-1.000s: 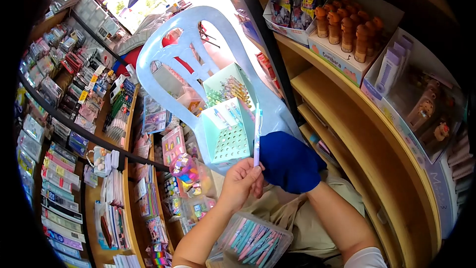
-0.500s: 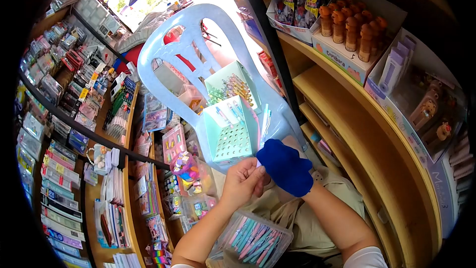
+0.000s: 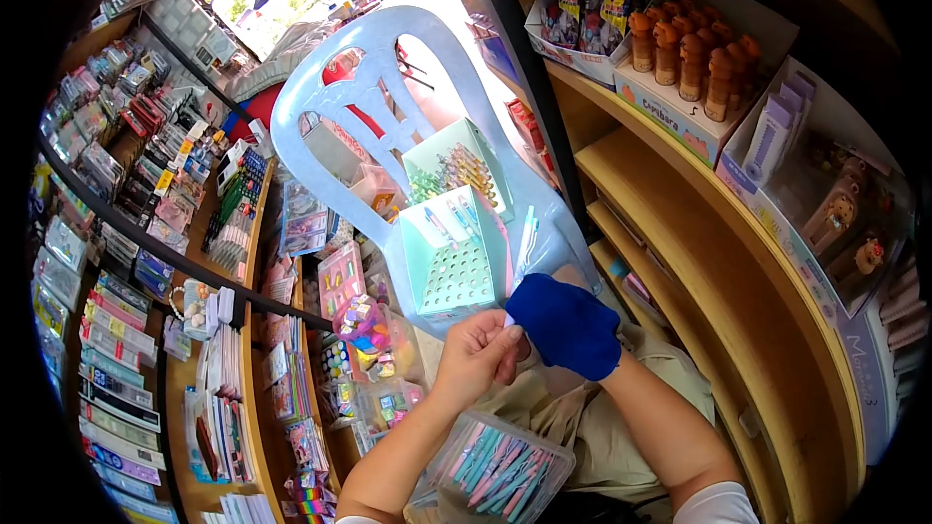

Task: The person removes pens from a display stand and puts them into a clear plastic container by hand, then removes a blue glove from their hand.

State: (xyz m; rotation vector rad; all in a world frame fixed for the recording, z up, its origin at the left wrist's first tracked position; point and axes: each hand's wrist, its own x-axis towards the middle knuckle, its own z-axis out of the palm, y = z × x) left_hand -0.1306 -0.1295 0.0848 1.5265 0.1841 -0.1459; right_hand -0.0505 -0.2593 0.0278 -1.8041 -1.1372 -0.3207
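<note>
A person's left hand (image 3: pixel 483 353) grips the lower end of a slim pen (image 3: pixel 525 254) in its fingers, while the right hand, covered by a blue cloth (image 3: pixel 565 327), meets the pen; its fingers are hidden. The pen points toward one o'clock, beside a mint box (image 3: pixel 452 257) on a blue chair (image 3: pixel 340 102). Pens fill a clear container (image 3: pixel 505 471) at six o'clock.

1. That person's left hand (image 3: pixel 478 357) is pinching, thumb pressed toward the forefinger, the other fingers curled under.
2. The right hand (image 3: pixel 565 327) is covered, fingers out of sight, close beside the left.
3. Both forearms, left (image 3: pixel 408 446) and right (image 3: pixel 670 422), are bare and slant inward.
</note>
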